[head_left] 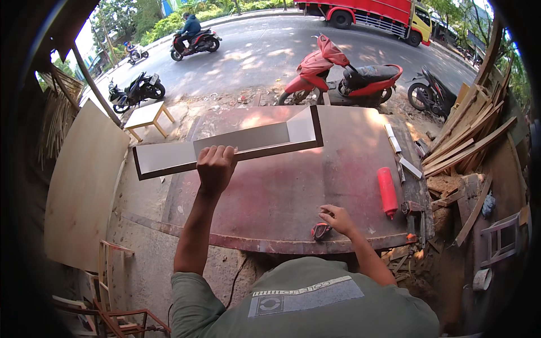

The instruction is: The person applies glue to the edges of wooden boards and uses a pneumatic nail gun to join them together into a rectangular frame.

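My left hand [217, 168] is closed around the near, dark edge of a long white board piece [163, 157]. The piece has dark edging and a raised upright part at its right end. It is held up over the far left part of the reddish worktable [270, 191]. Near the table's front edge is my right hand [336, 218], its fingers apart and slightly bent, with nothing visible in them. Just below those fingertips lies a black and red tape measure [320, 231]. Whether the hand touches it I cannot tell.
A red bottle [387, 192] lies at the table's right, by a power tool [413, 217] and white strips [410, 168]. Scrap wood [468, 141] is piled to the right. A plywood sheet [84, 186] leans at left. Beyond stand a small table [145, 115] and a red scooter [344, 76].
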Demonstrator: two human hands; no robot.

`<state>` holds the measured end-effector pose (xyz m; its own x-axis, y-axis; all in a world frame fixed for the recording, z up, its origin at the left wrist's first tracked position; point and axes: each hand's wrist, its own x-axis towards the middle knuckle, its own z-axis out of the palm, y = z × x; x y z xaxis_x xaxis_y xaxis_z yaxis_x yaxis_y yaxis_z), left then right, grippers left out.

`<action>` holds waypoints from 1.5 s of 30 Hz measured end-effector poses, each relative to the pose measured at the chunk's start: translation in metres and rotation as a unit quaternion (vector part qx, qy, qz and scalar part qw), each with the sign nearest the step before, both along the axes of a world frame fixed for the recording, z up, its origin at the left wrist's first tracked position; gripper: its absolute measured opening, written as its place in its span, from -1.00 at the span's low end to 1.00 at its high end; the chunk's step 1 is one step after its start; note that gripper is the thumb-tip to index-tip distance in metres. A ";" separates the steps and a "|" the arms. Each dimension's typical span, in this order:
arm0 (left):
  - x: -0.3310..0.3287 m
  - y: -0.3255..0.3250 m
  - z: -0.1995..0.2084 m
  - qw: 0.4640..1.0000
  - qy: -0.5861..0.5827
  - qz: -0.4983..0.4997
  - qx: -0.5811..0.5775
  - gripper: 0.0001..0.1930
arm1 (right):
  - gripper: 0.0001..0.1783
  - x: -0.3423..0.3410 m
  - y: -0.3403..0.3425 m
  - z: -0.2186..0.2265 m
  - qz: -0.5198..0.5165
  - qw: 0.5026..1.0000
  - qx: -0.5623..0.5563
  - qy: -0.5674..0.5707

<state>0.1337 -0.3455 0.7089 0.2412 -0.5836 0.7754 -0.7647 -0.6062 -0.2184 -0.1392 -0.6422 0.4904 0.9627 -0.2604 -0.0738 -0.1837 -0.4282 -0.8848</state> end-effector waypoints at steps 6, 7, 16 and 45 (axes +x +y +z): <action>-0.103 0.056 -0.112 0.980 0.197 0.032 0.015 -0.70 | -0.18 -0.089 0.027 -0.037 -0.003 0.969 -0.246 0.005; -0.120 0.060 -0.126 0.973 0.224 0.042 0.036 -0.68 | -0.12 -0.088 0.037 -0.039 0.013 0.967 -0.253 0.014; -0.175 0.065 -0.246 0.925 0.365 0.095 0.043 -0.39 | -0.10 -0.040 0.037 -0.067 0.023 0.931 -0.365 0.024; -0.220 0.226 -0.293 0.857 0.414 0.300 0.061 0.00 | -0.16 -0.055 0.123 -0.026 0.177 0.850 -0.396 0.301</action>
